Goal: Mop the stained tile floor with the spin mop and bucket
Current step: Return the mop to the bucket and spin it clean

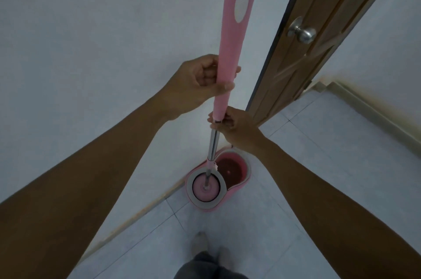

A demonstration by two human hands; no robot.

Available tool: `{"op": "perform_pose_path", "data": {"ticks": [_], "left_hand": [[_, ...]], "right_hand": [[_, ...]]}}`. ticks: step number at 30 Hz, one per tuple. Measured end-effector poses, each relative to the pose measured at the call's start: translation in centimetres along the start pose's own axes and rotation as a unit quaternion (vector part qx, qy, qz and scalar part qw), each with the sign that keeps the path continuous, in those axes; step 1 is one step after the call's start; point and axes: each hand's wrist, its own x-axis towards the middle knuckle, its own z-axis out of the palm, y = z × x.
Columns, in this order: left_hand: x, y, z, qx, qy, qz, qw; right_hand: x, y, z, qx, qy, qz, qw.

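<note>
The spin mop (227, 67) stands upright, its head seated in the wringer basket (206, 186) of the pink bucket (247, 177) at 12 o'clock from the person's feet, against the wall. Left hand (196, 85) is wrapped closed around the pink grip; right hand (237, 128), at 5 o'clock of it, pinches the collar where grip meets steel shaft. Judged light and stiff; the shaft looks slippery, the grip the sounder hold. The bucket's 1 o'clock well holds dark, murky water

spin mop (224, 78): pink grip, steel shaft, upright, head in spinner basket | bucket (230, 178): pink, on tile floor (319, 165) by wall
</note>
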Motion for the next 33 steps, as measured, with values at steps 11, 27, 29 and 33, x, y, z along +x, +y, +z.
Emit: {"op": "perform_pose_path", "data": {"ticks": [11, 27, 29, 33], "left_hand": [[0.1, -3.6, 3.0, -0.018, 0.055, -0.022, 0.998], [-1.4, -18.2, 1.2, -0.013, 0.04, -0.121, 0.992], [-1.7, -19.1, 2.0, -0.012, 0.007, -0.123, 0.992], [-1.6, -17.7, 2.5, -0.06, -0.015, -0.095, 0.994]], "right_hand": [[-0.9, 5.4, 1.3, 0.023, 0.036, -0.034, 0.999], [0.5, 13.9, 10.8, 0.027, 0.033, 0.164, 0.985], [-0.4, 14.3, 11.1, 0.034, 0.022, 0.198, 0.979], [-1.5, 13.4, 10.1, 0.07, 0.08, 0.176, 0.979]]}}
